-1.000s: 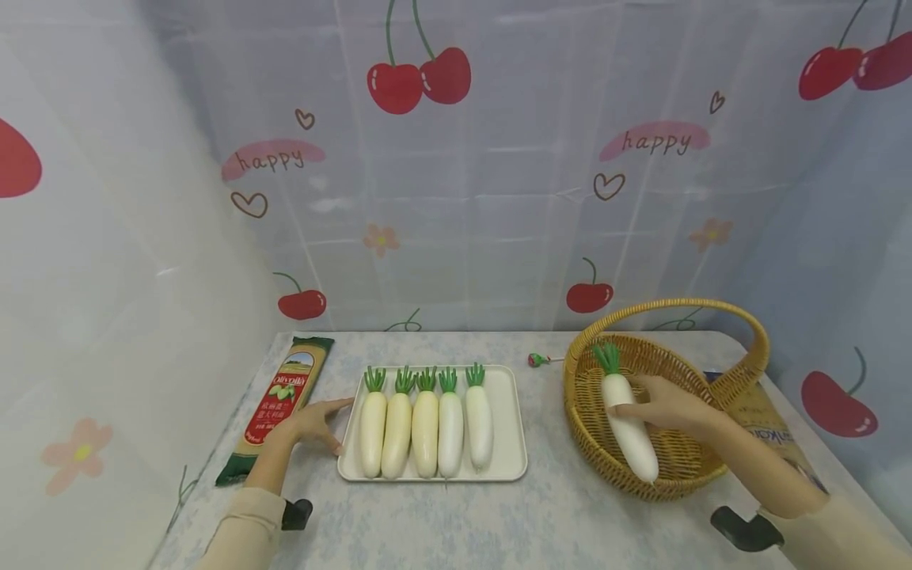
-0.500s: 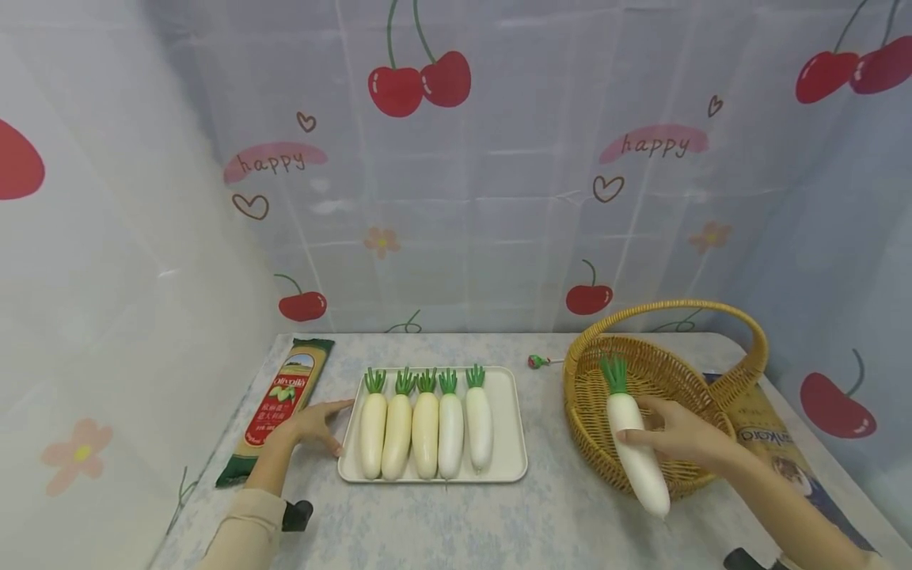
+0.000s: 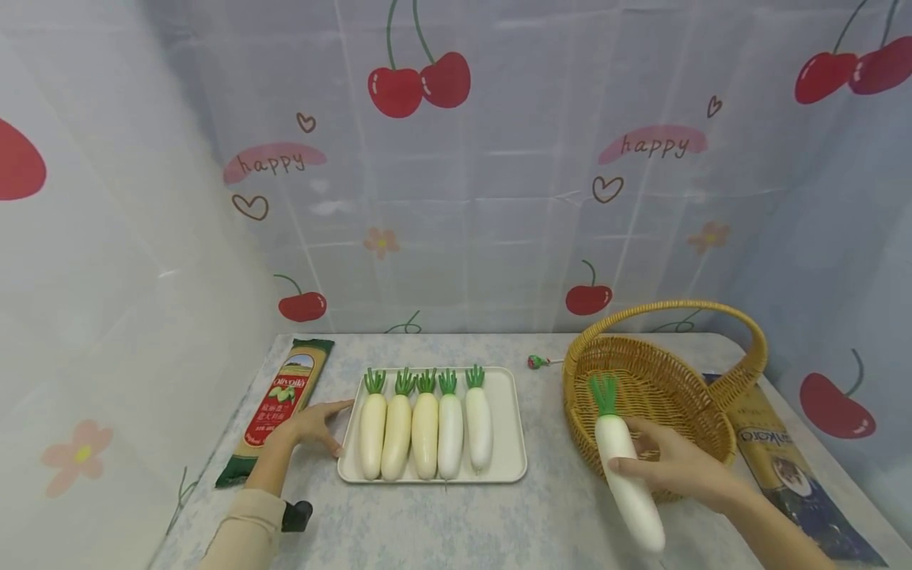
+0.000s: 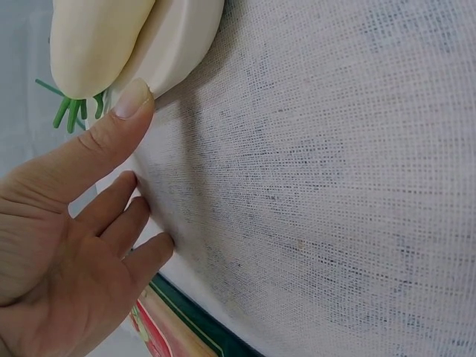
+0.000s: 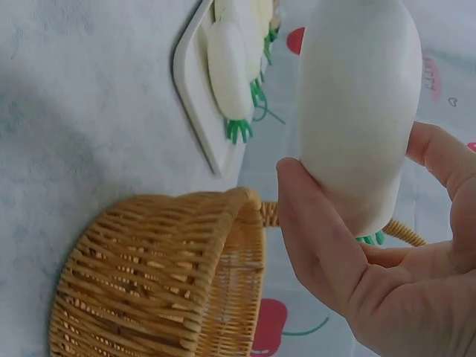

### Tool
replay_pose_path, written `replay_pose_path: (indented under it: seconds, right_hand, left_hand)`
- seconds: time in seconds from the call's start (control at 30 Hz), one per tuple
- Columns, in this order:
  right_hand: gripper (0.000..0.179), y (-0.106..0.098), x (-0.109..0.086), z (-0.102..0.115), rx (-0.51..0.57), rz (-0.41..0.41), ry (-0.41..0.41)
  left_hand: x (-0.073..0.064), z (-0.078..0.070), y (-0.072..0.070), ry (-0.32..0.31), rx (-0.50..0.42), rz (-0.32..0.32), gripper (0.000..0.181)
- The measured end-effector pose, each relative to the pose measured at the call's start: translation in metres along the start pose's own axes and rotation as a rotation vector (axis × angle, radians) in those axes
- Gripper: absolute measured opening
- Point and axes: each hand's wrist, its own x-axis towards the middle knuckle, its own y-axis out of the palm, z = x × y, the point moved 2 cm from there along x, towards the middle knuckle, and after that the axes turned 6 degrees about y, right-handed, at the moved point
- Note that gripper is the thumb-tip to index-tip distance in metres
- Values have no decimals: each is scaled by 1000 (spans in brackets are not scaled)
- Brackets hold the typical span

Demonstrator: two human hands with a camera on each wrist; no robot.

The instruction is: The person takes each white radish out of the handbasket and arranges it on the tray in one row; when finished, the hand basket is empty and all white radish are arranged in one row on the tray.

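My right hand (image 3: 677,467) grips a white radish (image 3: 628,483) with a green leafy top, thumb on one side and fingers on the other. The radish is tilted, top end away from me, over the near side of a wicker basket (image 3: 580,423). In the right wrist view its pale body (image 5: 361,111) fills much of the upper right. At the left, my left hand (image 3: 313,423) rests beside a white tray (image 3: 507,427), thumb and fingers spread along its left edge. Several radishes (image 3: 425,435) lie side by side on the tray, green tops pointing away.
A pasta packet (image 3: 281,400) lies left of the tray, partly behind my left forearm. Between tray and basket is a small red-and-green lollipop (image 3: 537,361). A gold and blue bag (image 3: 791,471) lies right of the basket, whose tall handle (image 3: 684,303) arches up.
My right hand has drawn the radish from inside the basket toward me, over its near rim. The left hand and the tray have stayed put.
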Motion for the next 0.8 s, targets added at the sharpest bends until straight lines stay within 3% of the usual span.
replay_pose_path:
  seconds: [0.27,0.57,0.8]
  right_hand:
    - [75,23,-4,4,-1,26,-101]
    - [72,48,0,11,89,138,-151]
    - [75,62,5,16,101,172,-154]
  left_hand:
    - [0,2,1,-45,-16,3,98]
    - [0,1,0,-37,3,6,96]
    - [0,-2,0,-8,8,2,94]
